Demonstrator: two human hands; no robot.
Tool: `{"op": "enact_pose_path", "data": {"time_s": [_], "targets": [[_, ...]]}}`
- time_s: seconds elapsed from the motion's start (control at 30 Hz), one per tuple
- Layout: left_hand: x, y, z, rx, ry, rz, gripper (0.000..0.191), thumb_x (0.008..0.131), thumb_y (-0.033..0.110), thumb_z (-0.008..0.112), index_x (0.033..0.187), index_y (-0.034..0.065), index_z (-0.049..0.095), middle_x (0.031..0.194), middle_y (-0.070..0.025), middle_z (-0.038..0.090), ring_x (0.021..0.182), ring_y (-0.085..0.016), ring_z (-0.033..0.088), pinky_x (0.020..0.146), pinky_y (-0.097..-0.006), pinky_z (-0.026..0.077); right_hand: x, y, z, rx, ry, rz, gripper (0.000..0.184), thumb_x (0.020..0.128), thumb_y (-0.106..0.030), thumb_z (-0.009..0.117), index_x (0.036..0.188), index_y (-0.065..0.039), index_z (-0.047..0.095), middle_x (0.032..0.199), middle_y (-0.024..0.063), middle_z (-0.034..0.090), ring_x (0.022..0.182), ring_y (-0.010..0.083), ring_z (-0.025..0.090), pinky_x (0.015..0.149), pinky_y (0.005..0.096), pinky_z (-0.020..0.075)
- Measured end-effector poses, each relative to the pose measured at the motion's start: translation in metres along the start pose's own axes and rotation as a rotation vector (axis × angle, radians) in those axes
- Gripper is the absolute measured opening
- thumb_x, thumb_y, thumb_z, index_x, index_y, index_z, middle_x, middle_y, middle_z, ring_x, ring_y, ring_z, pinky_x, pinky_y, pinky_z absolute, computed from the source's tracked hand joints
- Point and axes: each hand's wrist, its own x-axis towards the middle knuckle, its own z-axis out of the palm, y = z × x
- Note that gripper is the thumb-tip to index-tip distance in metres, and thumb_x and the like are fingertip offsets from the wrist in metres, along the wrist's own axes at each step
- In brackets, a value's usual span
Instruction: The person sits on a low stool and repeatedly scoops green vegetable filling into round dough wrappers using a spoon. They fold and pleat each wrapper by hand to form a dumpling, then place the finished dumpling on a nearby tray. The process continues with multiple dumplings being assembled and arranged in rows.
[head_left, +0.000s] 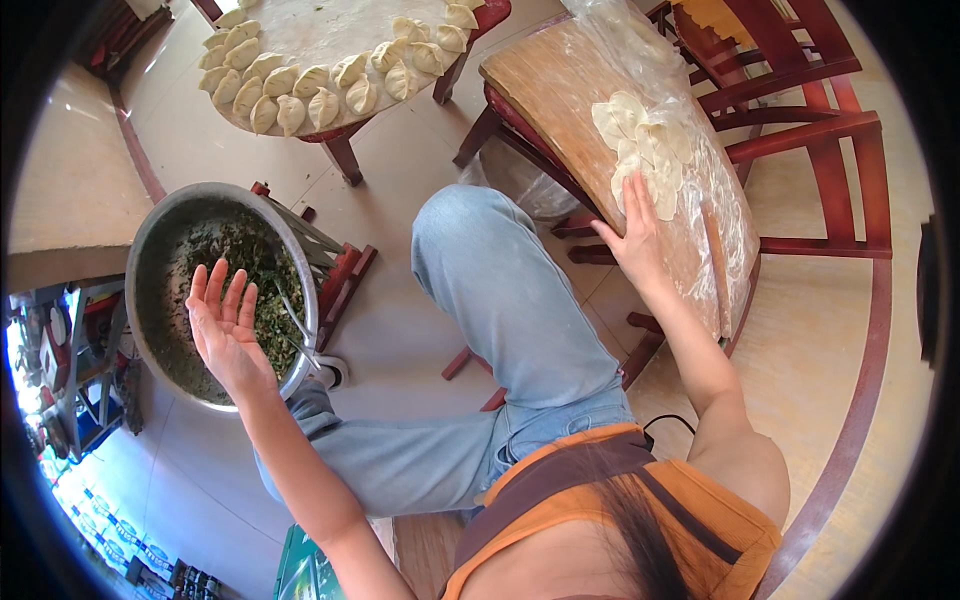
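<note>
My left hand (229, 330), palm up with the fingers apart and nothing in it, is above a large metal basin (161, 360). Chopped green filling (277, 322) lies in the basin, and a metal utensil (292, 311) rests in it against the rim. With its fingertips, my right hand (641, 240) touches the near edge of a pile of round dough wrappers (652, 157). Its thumb is spread away, and the pile overlaps on a floured wooden board (540, 75). A thin rolling pin (716, 262) lies on the board to the right of this hand.
Shaped dumplings (281, 80) line the edge of a floured round board (322, 30) at the back left. Clear plastic sheeting (630, 37) covers part of the wooden board. Red wooden chairs (817, 150) stand on the right. A shelf (82, 352) is at the left.
</note>
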Motion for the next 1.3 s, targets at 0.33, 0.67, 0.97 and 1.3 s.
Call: {"op": "enact_pose_path", "data": {"time_s": [0.33, 0.67, 0.97, 1.3], "targets": [[-0.009, -0.007, -0.002, -0.016, -0.032, -0.023, 0.049, 0.105, 0.037, 0.042, 0.136, 0.0002, 0.046, 0.13, -0.0184, 0.057, 0.113, -0.027, 0.061, 0.095, -0.038, 0.051, -0.005, -0.01, -0.01, 0.215, 0.202, 0.147, 0.032, 0.087, -0.01, 0.072, 0.117, 0.0, 0.067, 0.114, 0.013, 0.07, 0.105, 0.0239, 0.067, 0.088, 0.0333, 0.0535], [-0.027, -0.02, 0.027, -0.774, -0.562, -0.581, 0.078, 0.098, 0.064, 0.034, 0.139, -0.0023, 0.044, 0.139, -0.0204, 0.05, 0.129, -0.034, 0.048, 0.11, -0.0472, 0.039, 0.108, -0.237, -0.028, 0.942, -0.247, -0.603, 0.024, 0.086, -0.003, 0.07, 0.11, -0.007, 0.072, 0.118, 0.0066, 0.07, 0.135, 0.0279, 0.047, 0.11, 0.0415, 0.0345], [-0.002, 0.009, -0.037, -0.741, -0.082, -0.251, 0.052, 0.107, 0.035, 0.026, 0.135, -0.0048, 0.043, 0.135, -0.0205, 0.054, 0.124, -0.033, 0.054, 0.107, -0.0452, 0.044, 0.128, -0.348, 0.023, 0.785, -0.324, -0.697, 0.018, 0.085, -0.003, 0.066, 0.102, -0.002, 0.072, 0.099, 0.0111, 0.071, 0.099, 0.0281, 0.065, 0.09, 0.0373, 0.0493], [0.028, 0.022, -0.083, -0.708, 0.189, 0.034, 0.058, 0.105, 0.038, 0.034, 0.13, -0.0128, 0.042, 0.127, -0.0241, 0.057, 0.121, -0.035, 0.056, 0.108, -0.0436, 0.046, 0.083, -0.379, 0.1, 0.482, -0.397, -1.522, 0.027, 0.074, -0.011, 0.062, 0.1, -0.013, 0.07, 0.088, 0.0016, 0.056, 0.088, 0.0199, 0.057, 0.078, 0.0341, 0.0467]]}}
